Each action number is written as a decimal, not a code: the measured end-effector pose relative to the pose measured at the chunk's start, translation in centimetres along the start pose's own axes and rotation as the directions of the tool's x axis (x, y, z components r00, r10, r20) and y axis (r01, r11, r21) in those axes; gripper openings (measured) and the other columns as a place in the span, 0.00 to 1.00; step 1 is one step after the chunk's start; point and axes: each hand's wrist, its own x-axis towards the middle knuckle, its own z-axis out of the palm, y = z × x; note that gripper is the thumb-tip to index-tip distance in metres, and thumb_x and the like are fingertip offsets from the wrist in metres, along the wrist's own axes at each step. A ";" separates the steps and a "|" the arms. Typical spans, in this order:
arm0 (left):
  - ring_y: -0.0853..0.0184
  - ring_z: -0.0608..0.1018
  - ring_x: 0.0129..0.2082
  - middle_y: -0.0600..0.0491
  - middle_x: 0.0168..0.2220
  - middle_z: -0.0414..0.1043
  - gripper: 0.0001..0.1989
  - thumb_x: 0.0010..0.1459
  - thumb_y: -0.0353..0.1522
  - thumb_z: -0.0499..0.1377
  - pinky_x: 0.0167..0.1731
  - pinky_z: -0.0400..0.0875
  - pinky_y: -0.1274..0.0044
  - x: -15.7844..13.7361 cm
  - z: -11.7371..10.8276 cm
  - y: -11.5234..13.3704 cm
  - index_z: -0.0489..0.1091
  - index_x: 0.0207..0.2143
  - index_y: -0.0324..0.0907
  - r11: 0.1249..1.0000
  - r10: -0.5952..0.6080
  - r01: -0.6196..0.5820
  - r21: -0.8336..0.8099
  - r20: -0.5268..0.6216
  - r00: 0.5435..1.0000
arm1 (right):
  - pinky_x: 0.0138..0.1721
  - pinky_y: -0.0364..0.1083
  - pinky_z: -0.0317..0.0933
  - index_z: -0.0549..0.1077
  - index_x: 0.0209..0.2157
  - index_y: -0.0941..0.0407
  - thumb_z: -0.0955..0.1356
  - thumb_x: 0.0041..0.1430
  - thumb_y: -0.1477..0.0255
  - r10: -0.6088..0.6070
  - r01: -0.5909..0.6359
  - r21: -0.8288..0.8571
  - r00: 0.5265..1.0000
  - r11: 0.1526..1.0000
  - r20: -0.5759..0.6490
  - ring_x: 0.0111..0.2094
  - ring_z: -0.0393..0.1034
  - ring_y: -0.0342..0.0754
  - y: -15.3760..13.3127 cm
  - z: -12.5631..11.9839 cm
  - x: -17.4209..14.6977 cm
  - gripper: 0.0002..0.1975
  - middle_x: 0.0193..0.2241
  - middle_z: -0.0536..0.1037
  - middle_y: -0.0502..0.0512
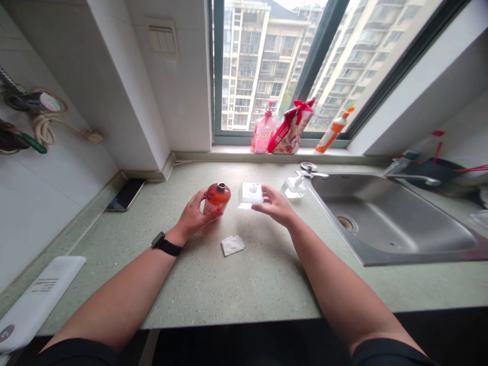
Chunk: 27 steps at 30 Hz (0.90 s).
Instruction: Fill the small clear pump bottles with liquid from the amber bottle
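Around an uncapped orange-red bottle (pixel 218 197) with a label, my left hand (pixel 193 217) is closed; the bottle is upright over the counter. To its right, a clear square bottle (pixel 250 195) with an open top is gripped by my right hand (pixel 277 206) from its right side. Whether either bottle rests on the counter I cannot tell. The two bottles stand apart. Between my forearms, a folded white tissue (pixel 232 245) lies on the counter. A clear pump dispenser (pixel 295 186) is just beyond my right hand.
A steel sink (pixel 358 256) with a faucet is set in the counter (pixel 229 295) on the right. A phone (pixel 126 194) and a long white device (pixel 43 300) lie on the left. A pink pump bottle (pixel 263 132), a red bag (pixel 293 129) and an orange bottle (pixel 332 133) line the windowsill.
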 end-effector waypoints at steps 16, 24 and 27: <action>0.50 0.82 0.51 0.42 0.54 0.79 0.38 0.58 0.57 0.69 0.55 0.78 0.56 -0.3 -0.4 0.8 0.70 0.61 0.45 0.993 0.033 -0.022 0.116 -0.094 0.995 | 0.51 0.60 0.75 0.76 0.57 0.50 0.82 0.47 0.56 -0.234 0.205 -0.285 0.969 0.937 -0.074 0.54 0.78 0.62 -4.9 -2.9 4.3 0.36 0.54 0.82 0.61; 0.49 0.79 0.54 0.43 0.57 0.78 0.36 0.63 0.56 0.66 0.57 0.71 0.57 -0.2 -0.6 1.4 0.67 0.65 0.46 0.912 0.173 -0.133 0.389 -0.072 0.982 | 0.54 0.61 0.74 0.76 0.59 0.52 0.83 0.47 0.61 -0.277 0.266 -0.481 0.960 0.835 0.050 0.51 0.79 0.62 -4.0 -2.9 3.5 0.38 0.55 0.80 0.62; 0.49 0.78 0.53 0.43 0.57 0.78 0.37 0.63 0.57 0.65 0.56 0.69 0.59 -0.4 -0.4 1.7 0.68 0.66 0.46 0.893 0.158 -0.116 0.435 -0.061 0.986 | 0.57 0.61 0.73 0.76 0.59 0.52 0.82 0.48 0.62 -0.278 0.275 -0.521 0.958 0.808 0.074 0.52 0.79 0.62 -4.5 -2.8 3.4 0.36 0.55 0.80 0.63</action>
